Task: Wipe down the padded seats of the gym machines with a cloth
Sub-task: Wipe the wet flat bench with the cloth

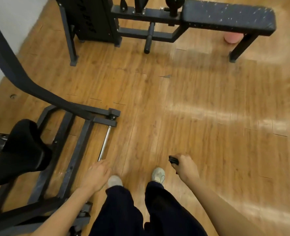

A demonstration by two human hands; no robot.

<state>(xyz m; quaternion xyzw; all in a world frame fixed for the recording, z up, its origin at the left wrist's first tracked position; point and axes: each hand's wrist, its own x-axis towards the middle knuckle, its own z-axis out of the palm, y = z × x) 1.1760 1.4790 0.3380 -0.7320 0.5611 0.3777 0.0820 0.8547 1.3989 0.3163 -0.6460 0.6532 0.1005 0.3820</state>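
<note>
A dark padded bench seat [229,15] with scuffed, flaking upholstery stands at the top right, far from both hands. At the lower left sits a black padded saddle-shaped seat [19,150] on a dark machine frame. My right hand [186,166] hangs low over the floor and grips a small dark object [173,160]; whether that is a folded cloth is unclear. Beside the frame's corner, my left hand [98,175] hangs with relaxed fingers and holds nothing.
Wooden floor [209,108] spreads between the machines. A dark machine frame [76,150] with a chrome rod [104,143] lies at my left. A weight-stack machine [91,19] stands at the top. A pink roller [232,39] lies under the bench. My feet [157,174] are below.
</note>
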